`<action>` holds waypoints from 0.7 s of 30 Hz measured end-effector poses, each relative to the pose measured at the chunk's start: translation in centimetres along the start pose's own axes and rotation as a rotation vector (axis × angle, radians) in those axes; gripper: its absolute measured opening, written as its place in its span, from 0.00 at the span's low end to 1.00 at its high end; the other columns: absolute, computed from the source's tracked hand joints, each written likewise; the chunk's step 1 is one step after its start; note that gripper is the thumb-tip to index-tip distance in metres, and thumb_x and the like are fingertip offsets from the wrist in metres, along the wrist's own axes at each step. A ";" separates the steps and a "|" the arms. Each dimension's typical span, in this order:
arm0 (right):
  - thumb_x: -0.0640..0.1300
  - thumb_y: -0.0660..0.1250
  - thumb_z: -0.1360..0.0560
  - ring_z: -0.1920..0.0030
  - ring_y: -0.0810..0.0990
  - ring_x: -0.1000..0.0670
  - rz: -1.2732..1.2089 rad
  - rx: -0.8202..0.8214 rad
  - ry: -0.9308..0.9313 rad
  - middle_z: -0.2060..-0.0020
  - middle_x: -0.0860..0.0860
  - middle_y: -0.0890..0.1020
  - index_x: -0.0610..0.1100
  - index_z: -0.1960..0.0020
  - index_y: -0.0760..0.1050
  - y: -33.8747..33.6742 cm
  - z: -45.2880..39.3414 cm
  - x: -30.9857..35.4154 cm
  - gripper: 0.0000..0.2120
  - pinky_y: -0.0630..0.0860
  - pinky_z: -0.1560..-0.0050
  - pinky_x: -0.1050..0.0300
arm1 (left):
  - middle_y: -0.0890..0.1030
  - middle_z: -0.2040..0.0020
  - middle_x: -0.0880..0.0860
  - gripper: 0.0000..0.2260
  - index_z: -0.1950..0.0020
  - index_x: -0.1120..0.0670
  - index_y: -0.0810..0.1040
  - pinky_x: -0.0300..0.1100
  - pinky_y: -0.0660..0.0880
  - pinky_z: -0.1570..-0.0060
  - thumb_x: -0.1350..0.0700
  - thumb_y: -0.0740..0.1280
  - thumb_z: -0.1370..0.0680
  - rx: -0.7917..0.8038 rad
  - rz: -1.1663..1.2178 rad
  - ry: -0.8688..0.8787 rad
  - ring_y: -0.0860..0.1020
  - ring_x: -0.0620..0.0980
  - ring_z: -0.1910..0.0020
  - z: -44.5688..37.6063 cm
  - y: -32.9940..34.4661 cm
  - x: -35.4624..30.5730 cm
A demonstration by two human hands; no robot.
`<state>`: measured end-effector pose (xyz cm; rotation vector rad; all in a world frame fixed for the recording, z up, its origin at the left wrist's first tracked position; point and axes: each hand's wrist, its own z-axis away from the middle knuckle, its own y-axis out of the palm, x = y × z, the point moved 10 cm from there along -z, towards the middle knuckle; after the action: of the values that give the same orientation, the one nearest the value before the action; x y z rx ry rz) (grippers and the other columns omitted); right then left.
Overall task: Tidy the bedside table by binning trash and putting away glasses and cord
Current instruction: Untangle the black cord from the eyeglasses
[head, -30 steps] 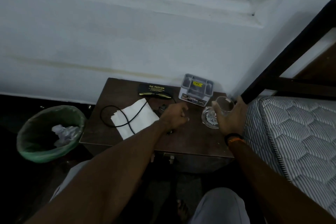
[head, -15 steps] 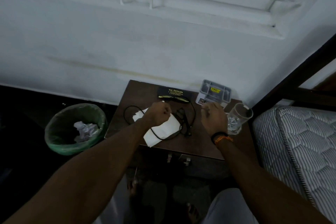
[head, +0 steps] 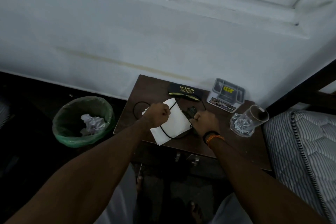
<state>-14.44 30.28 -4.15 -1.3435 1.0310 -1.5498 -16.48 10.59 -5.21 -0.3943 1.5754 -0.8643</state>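
A person gathers a black cord (head: 164, 131) lying across a white napkin (head: 172, 123) on the bedside table (head: 198, 145): left hand (head: 157, 116) pinching the cord, right hand (head: 205, 121) curled around its plug end beside the napkin. Coiling evenly, lifting clear of the napkin, should prevent snags.

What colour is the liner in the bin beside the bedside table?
Green; the bin liner shows best in the head view, the only one.
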 end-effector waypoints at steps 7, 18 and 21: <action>0.46 0.68 0.31 0.53 0.82 0.41 0.105 0.081 0.110 0.53 0.42 0.83 0.40 0.52 0.80 1.0 -1.2 0.3 0.12 0.73 0.60 0.55 | 0.85 0.54 0.56 0.06 0.52 0.59 0.84 0.44 0.79 0.54 0.62 0.69 0.27 -0.004 0.023 -0.053 0.83 0.53 0.56 0.0 0.0 1.7; 0.50 0.71 0.35 0.65 0.83 0.45 -0.271 -0.083 0.086 0.70 0.48 0.83 0.44 0.66 0.80 -4.2 -1.1 4.1 0.08 0.82 0.62 0.52 | 0.85 0.53 0.49 0.14 0.48 0.53 0.82 0.43 0.75 0.49 0.46 0.74 0.29 0.151 0.270 -0.084 0.81 0.46 0.50 -0.1 1.8 -2.7; 0.43 0.71 0.33 0.72 0.83 0.47 -0.658 -0.078 0.129 0.73 0.48 0.83 0.46 0.64 0.81 -5.3 -0.9 4.7 0.02 0.84 0.65 0.49 | 0.84 0.58 0.54 0.09 0.54 0.60 0.82 0.41 0.75 0.52 0.54 0.73 0.27 0.206 0.371 -0.002 0.82 0.50 0.54 -0.3 1.4 -5.8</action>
<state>-16.16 27.61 2.26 -1.7668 0.7608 -2.1106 -15.22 15.55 -2.16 0.0454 1.4794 -0.7258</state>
